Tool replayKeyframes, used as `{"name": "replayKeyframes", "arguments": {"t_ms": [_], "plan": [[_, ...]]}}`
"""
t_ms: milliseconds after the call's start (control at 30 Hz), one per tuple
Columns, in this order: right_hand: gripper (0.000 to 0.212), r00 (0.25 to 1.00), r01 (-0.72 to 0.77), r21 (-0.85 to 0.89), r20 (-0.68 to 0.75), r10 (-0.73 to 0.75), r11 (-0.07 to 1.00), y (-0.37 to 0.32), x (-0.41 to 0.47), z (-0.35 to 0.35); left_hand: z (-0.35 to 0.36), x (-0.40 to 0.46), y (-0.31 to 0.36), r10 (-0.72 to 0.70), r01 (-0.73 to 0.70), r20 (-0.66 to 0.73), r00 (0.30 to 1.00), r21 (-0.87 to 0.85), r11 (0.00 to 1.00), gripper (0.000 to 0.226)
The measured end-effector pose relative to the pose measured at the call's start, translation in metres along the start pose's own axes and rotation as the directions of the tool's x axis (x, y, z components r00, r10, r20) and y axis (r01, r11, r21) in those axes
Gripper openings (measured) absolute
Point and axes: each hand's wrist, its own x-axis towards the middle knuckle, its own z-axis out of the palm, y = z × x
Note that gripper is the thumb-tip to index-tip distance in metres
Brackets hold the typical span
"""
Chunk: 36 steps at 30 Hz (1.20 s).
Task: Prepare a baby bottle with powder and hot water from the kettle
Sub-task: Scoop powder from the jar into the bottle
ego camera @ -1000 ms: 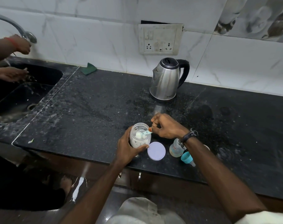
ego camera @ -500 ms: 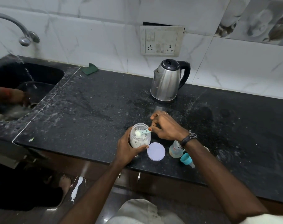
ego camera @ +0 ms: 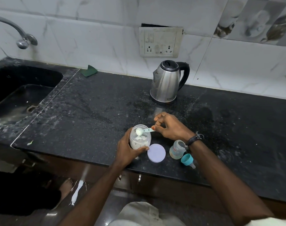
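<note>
A person is standing at a dark speckled tabletop, looking down at both bare hands. The left hand is gripping a clear plastic jar of white powder near the front edge, its fingers and thumb curling around the jar's side. The right hand is pinching the handle of a small pale green scoop between thumb and fingertips, the other fingers curling in; the scoop's bowl is sitting heaped with white powder just over the jar's open mouth. The jar's round lilac lid is lying flat just to the right of the jar. Beside the lid, an uncapped baby bottle is standing upright, partly hidden under the right wrist, which is wearing a dark band. The bottle's teal collar with its teat is lying on its side close to the bottle, at the tabletop's front edge. A steel kettle with a black handle is standing farther back near the tiled wall, below a wall socket. A dark sink and curved tap are sitting at the far left
</note>
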Motion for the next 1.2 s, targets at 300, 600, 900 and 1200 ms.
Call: {"name": "replayKeyframes", "arguments": {"t_ms": [300, 600, 900, 1200], "plan": [[0.027, 0.997, 0.068, -0.171, -0.016, -0.072, 0.983, 0.0, 0.001, 0.01, -0.001, 0.001, -0.003, 0.0, 0.0, 0.009, 1.0, 0.035, 0.999, 0.09], [0.025, 0.996, 0.073, -0.059, -0.042, -0.075, 0.996, 0.007, -0.003, 0.004, -0.002, 0.002, 0.003, 0.041, -0.041, 0.001, 0.999, 0.076, 0.996, 0.083], [0.021, 0.999, 0.015, 0.032, -0.051, -0.013, 0.999, 0.01, -0.002, 0.004, -0.003, 0.002, 0.004, 0.015, -0.016, 0.018, 1.0, 0.065, 0.998, 0.083], [0.016, 0.979, -0.156, 0.48, -0.045, 0.201, 0.864, 0.031, -0.05, -0.046, -0.003, -0.001, 0.018, -0.04, 0.036, 0.022, 0.999, 0.166, 0.986, 0.152]]}}
